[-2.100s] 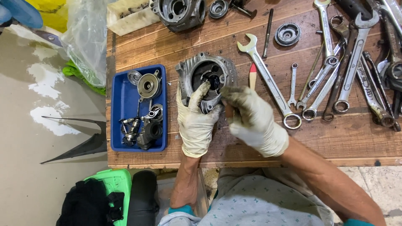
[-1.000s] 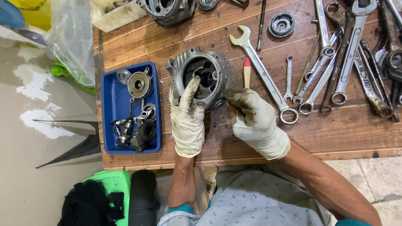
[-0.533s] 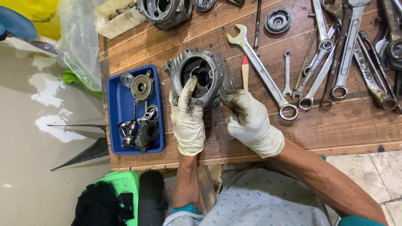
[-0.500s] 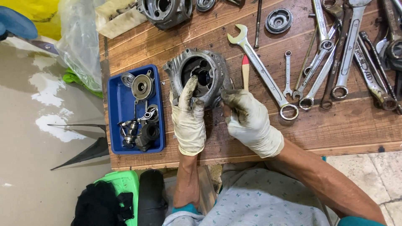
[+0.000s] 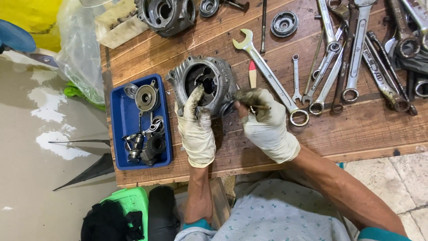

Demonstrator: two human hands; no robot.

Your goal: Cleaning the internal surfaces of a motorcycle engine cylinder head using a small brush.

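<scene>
A grey cast-metal engine housing (image 5: 220,73) with a round open bore lies on the wooden bench (image 5: 356,129). My left hand (image 5: 196,127), in a dirty white glove, rests on the housing's near rim with fingers reaching into the bore. My right hand (image 5: 265,122), also gloved, grips a thin tool with a red-and-cream handle (image 5: 252,73) whose tip sits at the housing's right side. The tool's tip is hidden by my fingers.
A blue tray (image 5: 119,134) of small metal parts sits left of the housing. Several wrenches (image 5: 339,58) spread across the right of the bench, and a long one (image 5: 267,71) lies just beyond my right hand. Another housing (image 5: 167,15) and a clear plastic bag (image 5: 82,49) lie at the back left.
Both hands stay on the housing with only small shifts. The view has drifted slightly. My right hand has closed a little tighter at the housing's right edge.
</scene>
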